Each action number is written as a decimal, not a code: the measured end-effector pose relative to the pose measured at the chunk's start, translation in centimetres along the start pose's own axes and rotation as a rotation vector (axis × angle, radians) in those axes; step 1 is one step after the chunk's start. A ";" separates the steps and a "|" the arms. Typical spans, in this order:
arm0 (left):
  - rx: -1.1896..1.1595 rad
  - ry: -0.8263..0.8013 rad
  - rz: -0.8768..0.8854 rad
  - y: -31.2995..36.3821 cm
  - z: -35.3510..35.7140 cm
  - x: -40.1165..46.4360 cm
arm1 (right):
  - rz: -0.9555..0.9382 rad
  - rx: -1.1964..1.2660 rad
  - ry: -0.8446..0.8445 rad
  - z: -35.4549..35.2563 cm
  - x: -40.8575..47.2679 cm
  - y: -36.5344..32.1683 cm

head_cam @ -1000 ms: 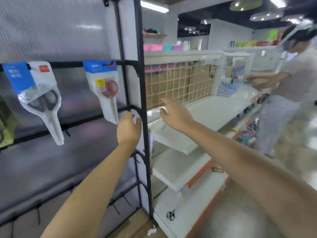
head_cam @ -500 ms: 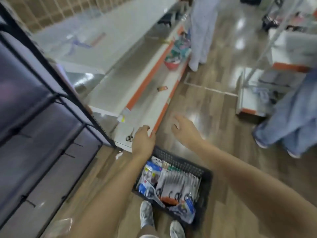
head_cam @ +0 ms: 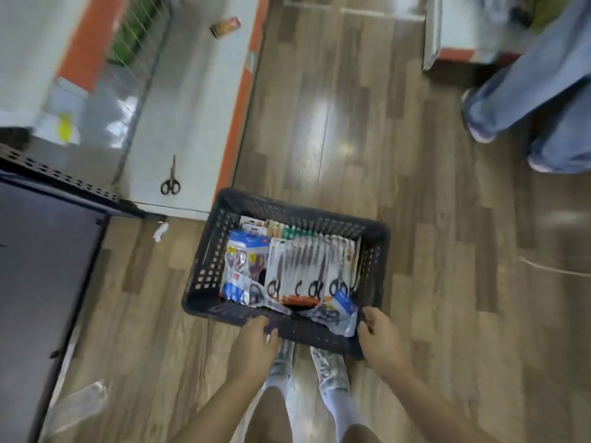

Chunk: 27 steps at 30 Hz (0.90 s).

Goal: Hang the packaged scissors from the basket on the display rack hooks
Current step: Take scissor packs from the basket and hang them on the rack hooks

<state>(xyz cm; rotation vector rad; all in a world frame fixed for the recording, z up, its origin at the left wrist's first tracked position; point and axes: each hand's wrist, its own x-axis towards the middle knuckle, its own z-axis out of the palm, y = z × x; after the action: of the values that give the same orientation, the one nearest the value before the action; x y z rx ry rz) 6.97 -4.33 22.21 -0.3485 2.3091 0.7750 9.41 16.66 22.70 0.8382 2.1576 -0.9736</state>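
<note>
At left of frame a loose pair of scissors [head_cam: 170, 180] lies on the low white shelf [head_cam: 179, 129], outside the stock. The dark slatted basket [head_cam: 208, 260] stands on the wood floor at lower centre, presumably for easy reach. Inside it the packaged scissors [head_cam: 303, 266] sit in an overlapped row, black handles nearest the person. The left hand [head_cam: 252, 343] curls at the near rim; whether it grips is unclear. The right hand [head_cam: 380, 337] likewise, beside a blue-carded pack [head_cam: 339, 311].

Bare forearms; white socks [head_cam: 339, 407], grey shoes [head_cam: 329, 367].
</note>
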 end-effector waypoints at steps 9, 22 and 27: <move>0.060 -0.004 -0.114 -7.0 5.8 9.7 | 0.053 0.134 -0.043 9.3 8.6 3.5; 0.050 -0.097 -0.005 -5.6 18.2 25.5 | 0.042 0.099 0.158 14.5 26.8 7.7; 0.142 -0.078 0.089 -4.3 22.9 30.1 | 0.052 0.081 0.302 16.5 32.3 8.9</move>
<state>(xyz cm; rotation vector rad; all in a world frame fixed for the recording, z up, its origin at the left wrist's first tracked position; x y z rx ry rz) -1.75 5.17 -13.57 -0.1499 2.3025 0.6518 0.93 17.52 -13.67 1.1372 2.3457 -0.9640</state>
